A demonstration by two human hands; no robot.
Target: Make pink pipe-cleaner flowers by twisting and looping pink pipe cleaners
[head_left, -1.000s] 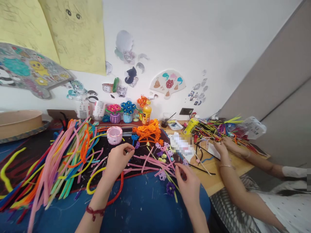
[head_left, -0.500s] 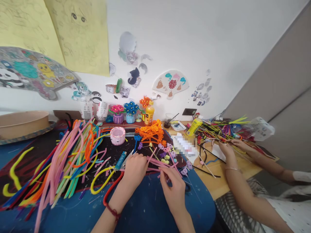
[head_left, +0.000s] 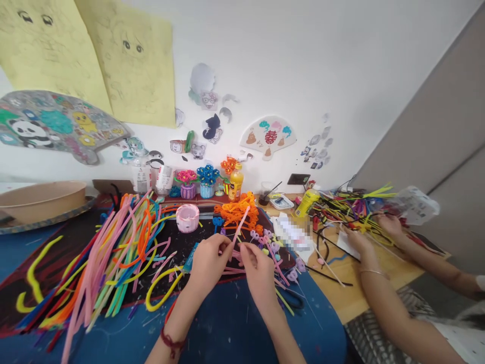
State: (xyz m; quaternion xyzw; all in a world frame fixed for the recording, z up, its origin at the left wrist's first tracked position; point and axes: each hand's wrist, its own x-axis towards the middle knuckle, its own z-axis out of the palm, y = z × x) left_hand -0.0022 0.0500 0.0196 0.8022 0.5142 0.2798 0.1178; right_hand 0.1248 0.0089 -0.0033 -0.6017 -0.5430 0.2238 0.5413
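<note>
My left hand (head_left: 209, 262) and my right hand (head_left: 256, 265) meet over a black mat (head_left: 178, 241), both pinched on a short pink pipe cleaner (head_left: 240, 228) that sticks up and away between them. A teal-handled tool (head_left: 189, 257) pokes out from under my left hand. More cut pink pieces (head_left: 231, 270) lie under my hands. Small twisted pipe-cleaner flowers (head_left: 265, 237) lie just right of my right hand.
A big heap of long coloured pipe cleaners (head_left: 106, 253) fills the left. A pink tape roll (head_left: 187, 218), an orange pile (head_left: 237, 210), a yellow bottle (head_left: 235, 184) and little flower pots (head_left: 197, 183) stand behind. Another person's hands (head_left: 373, 235) work at the right on a wooden table (head_left: 352, 298).
My hands have come together and lifted one pink piece off the mat; a second ago they were apart, left near the mat's middle, right low among the cut pieces.
</note>
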